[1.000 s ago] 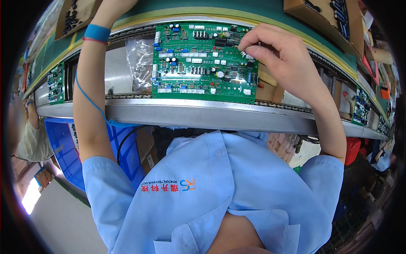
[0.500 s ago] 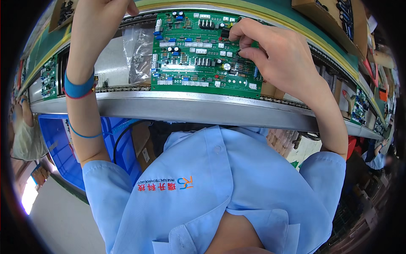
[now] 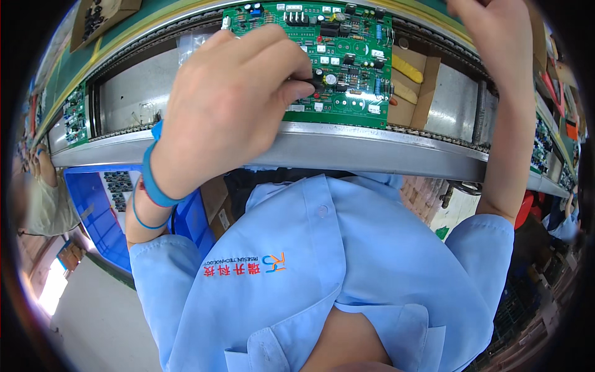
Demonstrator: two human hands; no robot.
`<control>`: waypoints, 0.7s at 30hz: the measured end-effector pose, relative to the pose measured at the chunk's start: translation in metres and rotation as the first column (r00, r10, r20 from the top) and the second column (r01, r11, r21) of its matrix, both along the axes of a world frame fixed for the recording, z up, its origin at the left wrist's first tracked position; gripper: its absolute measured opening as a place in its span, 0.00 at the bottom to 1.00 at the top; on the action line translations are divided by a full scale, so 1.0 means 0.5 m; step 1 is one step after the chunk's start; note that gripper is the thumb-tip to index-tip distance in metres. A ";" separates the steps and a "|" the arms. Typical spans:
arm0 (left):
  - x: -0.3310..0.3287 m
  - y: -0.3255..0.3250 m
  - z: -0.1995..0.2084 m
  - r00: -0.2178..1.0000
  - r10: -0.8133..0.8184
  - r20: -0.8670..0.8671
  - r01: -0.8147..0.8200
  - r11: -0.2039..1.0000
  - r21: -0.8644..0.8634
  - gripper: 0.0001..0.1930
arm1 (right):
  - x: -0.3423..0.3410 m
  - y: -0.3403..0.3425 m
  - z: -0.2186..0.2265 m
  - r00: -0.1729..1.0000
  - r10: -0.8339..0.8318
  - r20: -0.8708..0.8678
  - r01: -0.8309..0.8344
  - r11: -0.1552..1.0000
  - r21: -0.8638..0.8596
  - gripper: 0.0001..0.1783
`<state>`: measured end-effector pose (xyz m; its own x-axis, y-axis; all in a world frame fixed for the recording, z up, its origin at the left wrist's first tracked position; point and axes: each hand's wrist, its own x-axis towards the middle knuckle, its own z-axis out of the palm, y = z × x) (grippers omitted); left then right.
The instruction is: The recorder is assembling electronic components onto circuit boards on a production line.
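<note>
A green circuit board (image 3: 356,118) lies across the conveyor rails in front of me, crowded with white connectors, capacitors and other small parts. My left hand (image 3: 242,99) reaches over its left half and hides much of it. Thumb and forefinger pinch a small black component (image 3: 317,80) against the board's lower middle, beside a silver-topped round capacitor (image 3: 331,79). My right hand (image 3: 496,31) is up at the top right edge of the picture, away from the board. Its fingertips are mostly cut off, so I cannot tell what they hold.
Right of the board, a cardboard box (image 3: 427,93) with yellow finger-shaped items sits between the chain rails. A metal rail (image 3: 372,142) runs along my side. A blue bin (image 3: 93,198) with boards stands below left. A parts box (image 3: 114,15) is at the far left. Other people are at both sides.
My left hand has come down from the upper left onto the board. My right hand has left the board for the upper right, uncovering the cardboard box beside it.
</note>
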<state>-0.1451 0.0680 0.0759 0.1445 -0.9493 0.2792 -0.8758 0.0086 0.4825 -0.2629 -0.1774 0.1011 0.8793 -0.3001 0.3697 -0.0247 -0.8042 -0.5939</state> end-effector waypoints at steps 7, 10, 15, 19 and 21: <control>-0.012 -0.025 -0.039 0.971 -0.051 0.235 0.056 0.998 -0.014 0.08 | -0.017 -0.028 -0.035 0.999 -0.048 -0.024 0.047 0.999 -0.024 0.08; -0.014 -0.032 -0.039 0.949 -0.072 0.308 0.086 0.996 -0.033 0.08 | -0.020 -0.034 -0.033 1.000 0.005 -0.008 -0.005 0.999 -0.044 0.07; -0.023 -0.036 -0.034 0.932 -0.095 0.349 0.107 0.994 -0.016 0.08 | -0.026 -0.043 -0.033 1.000 0.009 -0.004 -0.009 0.993 -0.115 0.07; -0.027 -0.037 -0.036 0.919 -0.093 0.382 0.108 0.994 -0.018 0.08 | -0.030 -0.053 -0.032 0.999 0.024 0.042 -0.018 0.991 -0.134 0.07; -0.030 -0.036 -0.040 0.920 -0.087 0.383 0.106 0.994 -0.029 0.08 | -0.032 -0.058 -0.032 0.999 0.014 0.049 -0.007 0.987 -0.158 0.07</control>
